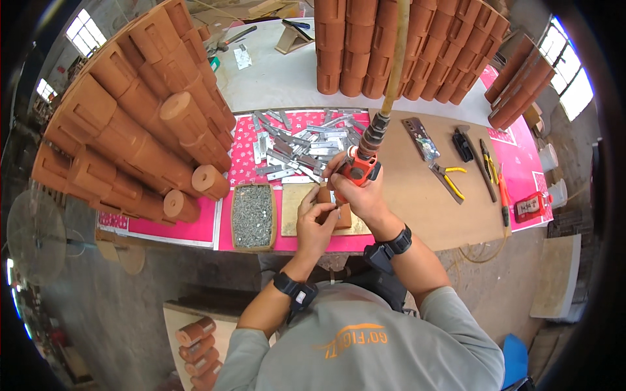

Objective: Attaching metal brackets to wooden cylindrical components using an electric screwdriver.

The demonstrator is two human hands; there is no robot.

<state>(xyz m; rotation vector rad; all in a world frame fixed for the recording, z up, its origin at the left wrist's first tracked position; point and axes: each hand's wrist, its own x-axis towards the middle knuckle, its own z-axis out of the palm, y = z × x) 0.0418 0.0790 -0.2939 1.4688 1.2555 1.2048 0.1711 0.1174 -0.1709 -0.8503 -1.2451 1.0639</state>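
An orange air-powered driver [360, 168] is gripped in my right hand [366, 194], its hose rising away from the top. Below it, my left hand [314, 223] has thumb and fingers pinched together at the tool's lower end. Whatever is between those fingertips is too small to make out. Both hands are over a terracotta-coloured block [343, 220], partly hidden by them, which rests on a pale wooden board [291, 223]. To the left of the board stands a shallow box [274, 218] full of small screws. Beyond my hands lies a heap of flat metal hinge-like strips [306, 146].
Terracotta-coloured cylinders [124, 130] stand stacked high at left, with more stacks [385, 58] at the back. On brown board at right lie a phone [420, 139], yellow-handled pliers [454, 185], a black clip-like object [462, 146] and other hand tools. A red container [531, 207] is near the right edge.
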